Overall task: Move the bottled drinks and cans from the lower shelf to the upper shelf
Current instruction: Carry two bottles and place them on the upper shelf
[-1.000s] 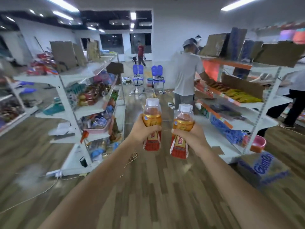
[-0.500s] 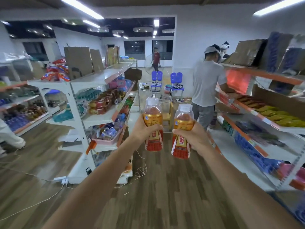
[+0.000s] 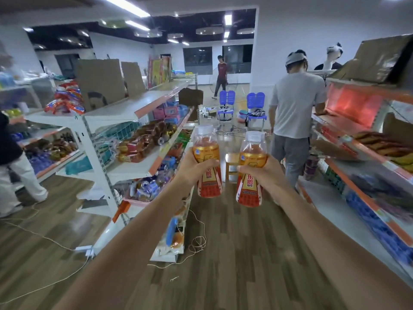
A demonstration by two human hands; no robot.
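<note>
Mid-carry: left hand (image 3: 194, 164) and right hand (image 3: 263, 170) each grip a bottle (image 3: 206, 153) upright, right of the shelf (image 3: 143, 166); next, probably, setting them on its upper tier.

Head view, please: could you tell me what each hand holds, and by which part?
The left hand grips one orange drink bottle around its labelled middle; the right hand grips a second bottle likewise, both upright.

This is a small shop: white metal shelf racks (image 3: 98, 162) line a wood-floored aisle on both sides, stocked with snack packets (image 3: 64, 101) and cans (image 3: 145, 189), orange price strips (image 3: 156, 166) edge the shelves, and another person (image 3: 297, 104) stands at one rack.
</note>
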